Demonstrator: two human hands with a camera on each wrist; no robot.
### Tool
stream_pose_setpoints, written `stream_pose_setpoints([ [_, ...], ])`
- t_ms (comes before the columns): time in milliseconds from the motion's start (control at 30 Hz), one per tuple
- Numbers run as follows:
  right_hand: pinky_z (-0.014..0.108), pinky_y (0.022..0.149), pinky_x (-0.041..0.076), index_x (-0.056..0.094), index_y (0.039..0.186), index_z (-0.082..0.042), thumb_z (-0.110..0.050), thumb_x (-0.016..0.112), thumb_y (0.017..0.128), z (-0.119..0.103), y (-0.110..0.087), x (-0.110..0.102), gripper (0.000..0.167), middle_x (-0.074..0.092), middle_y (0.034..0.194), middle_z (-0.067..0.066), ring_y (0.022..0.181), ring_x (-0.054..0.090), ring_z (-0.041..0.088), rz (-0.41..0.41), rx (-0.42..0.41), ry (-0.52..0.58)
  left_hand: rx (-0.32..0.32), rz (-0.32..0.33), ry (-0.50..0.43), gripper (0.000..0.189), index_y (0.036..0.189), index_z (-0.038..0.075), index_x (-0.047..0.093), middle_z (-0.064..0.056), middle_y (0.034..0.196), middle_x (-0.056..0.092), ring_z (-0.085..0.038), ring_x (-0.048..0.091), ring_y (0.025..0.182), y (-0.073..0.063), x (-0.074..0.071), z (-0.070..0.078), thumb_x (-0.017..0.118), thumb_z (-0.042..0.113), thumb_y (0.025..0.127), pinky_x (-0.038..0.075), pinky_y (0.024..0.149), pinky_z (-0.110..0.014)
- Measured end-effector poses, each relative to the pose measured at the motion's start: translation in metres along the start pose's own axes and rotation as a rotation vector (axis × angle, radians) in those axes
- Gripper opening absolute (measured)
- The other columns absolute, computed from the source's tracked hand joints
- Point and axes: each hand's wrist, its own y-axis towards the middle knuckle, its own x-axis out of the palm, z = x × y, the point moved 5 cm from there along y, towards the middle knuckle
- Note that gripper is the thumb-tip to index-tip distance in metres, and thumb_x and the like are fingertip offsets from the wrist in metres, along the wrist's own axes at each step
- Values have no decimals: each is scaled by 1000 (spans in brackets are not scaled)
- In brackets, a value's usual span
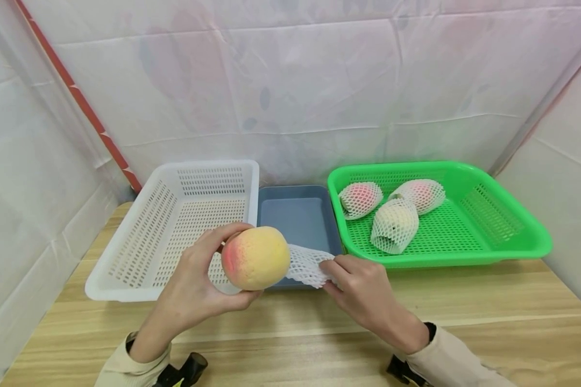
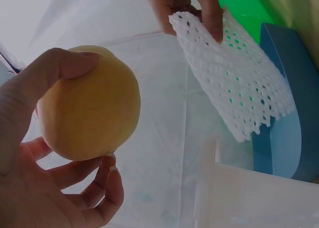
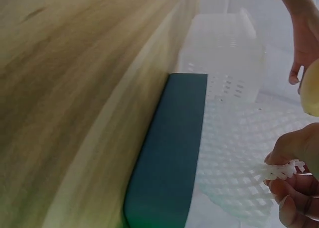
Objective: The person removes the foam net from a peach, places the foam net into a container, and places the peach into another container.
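Note:
A yellow peach (image 1: 259, 259) with a red blush is gripped by my left hand (image 1: 193, 279), thumb on one side and fingers on the other. In the left wrist view the peach (image 2: 92, 108) is bare. My right hand (image 1: 360, 285) pinches one end of a white foam net sleeve (image 1: 309, 264). That sleeve (image 2: 232, 78) hangs flattened in the left wrist view, apart from the peach. In the right wrist view the thumb and fingers (image 3: 294, 148) squeeze the sleeve's edge. Both hands are above the front of a blue-grey tray (image 1: 295, 215).
On the left stands a white perforated basket (image 1: 174, 285). A green basket (image 1: 469, 258) on the right holds three fruits in foam nets, one yellowish (image 1: 395, 223) and two pinkish. All stand on a wooden table (image 1: 290, 344), with white sheeting (image 1: 300, 97) behind.

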Motion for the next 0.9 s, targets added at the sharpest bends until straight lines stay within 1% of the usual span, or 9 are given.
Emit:
stream_pose_setpoints([
  [133, 23, 43, 40, 61, 78, -11, 2, 65, 65, 0, 1, 4, 18, 54, 64, -3, 52, 50, 11, 2, -10, -19, -7, -4, 2, 88, 130, 17, 55, 7, 122, 60, -12, 55, 104, 0, 0, 0, 93, 19, 50, 51, 81, -33],
  [233, 23, 42, 40, 60, 77, -11, 1, 64, 66, 1, 1, 7, 16, 54, 64, -3, 51, 50, 12, -4, -8, -32, -16, -9, -1, 88, 130, 17, 55, 7, 122, 60, -11, 54, 104, 0, 0, 0, 93, 19, 50, 51, 81, -33],
  [600, 22, 40, 37, 58, 76, -10, 2, 65, 65, 3, 2, 14, 18, 51, 63, -2, 50, 48, 12, -18, -7, -45, -27, -16, -9, 87, 129, 17, 55, 7, 122, 60, -12, 55, 107, 0, 1, 0, 92, 19, 51, 51, 84, -38],
  [800, 23, 40, 37, 55, 74, -10, 3, 68, 63, 5, 0, 18, 21, 50, 63, -1, 49, 49, 13, -26, -8, -62, -20, -12, -5, 88, 129, 17, 55, 7, 122, 60, -12, 54, 107, 0, 0, 1, 93, 19, 50, 51, 84, -39],
  [900, 24, 41, 39, 56, 74, -9, 3, 71, 62, 6, -1, 21, 23, 51, 63, -1, 50, 51, 13, -41, -7, -73, -18, -12, -5, 88, 129, 16, 55, 6, 122, 60, -12, 54, 107, 0, 0, 1, 93, 18, 50, 51, 84, -39],
])
